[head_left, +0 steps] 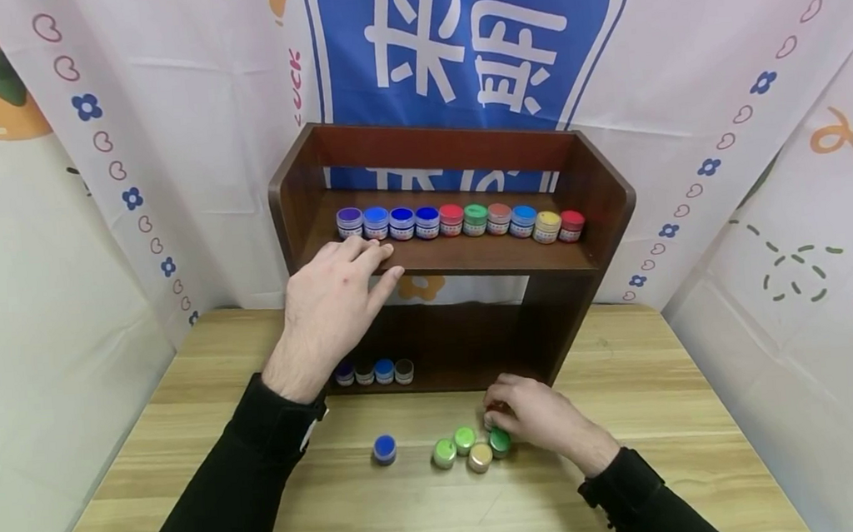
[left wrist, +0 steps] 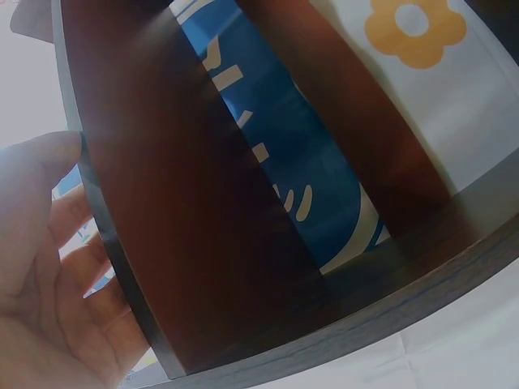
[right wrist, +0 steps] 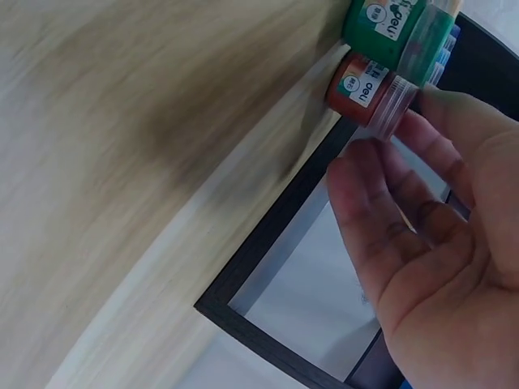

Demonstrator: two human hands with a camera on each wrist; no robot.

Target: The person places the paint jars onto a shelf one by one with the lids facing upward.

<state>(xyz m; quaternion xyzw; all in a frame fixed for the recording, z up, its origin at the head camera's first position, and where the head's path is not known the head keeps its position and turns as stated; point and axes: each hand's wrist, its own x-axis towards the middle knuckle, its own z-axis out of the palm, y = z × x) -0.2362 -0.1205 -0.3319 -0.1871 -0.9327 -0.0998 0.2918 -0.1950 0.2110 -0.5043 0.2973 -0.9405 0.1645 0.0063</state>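
Observation:
My left hand [head_left: 334, 294] rests at the left front edge of the upper shelf of a dark brown wooden rack [head_left: 426, 258]. Its fingers lie loosely near the purple-lidded and blue-lidded paint jars [head_left: 375, 222], holding none of them. Low by the rack's front right, my right hand [head_left: 540, 420] pinches a reddish-brown paint jar [right wrist: 357, 87] by its lid. Beside that jar stands a green paint jar [right wrist: 385, 32]. Near these on the table are two light-green-lidded jars [head_left: 445, 453] and a tan-lidded jar [head_left: 480, 457]. A blue-lidded jar [head_left: 384, 449] stands apart to the left.
Along the upper shelf runs a row of several paint jars, ending in a red one [head_left: 571, 225]. Several more jars [head_left: 384, 371] stand on the lower shelf's left side. The rack stands on a wood-grain table [head_left: 264, 496] before a printed cloth [head_left: 207, 150].

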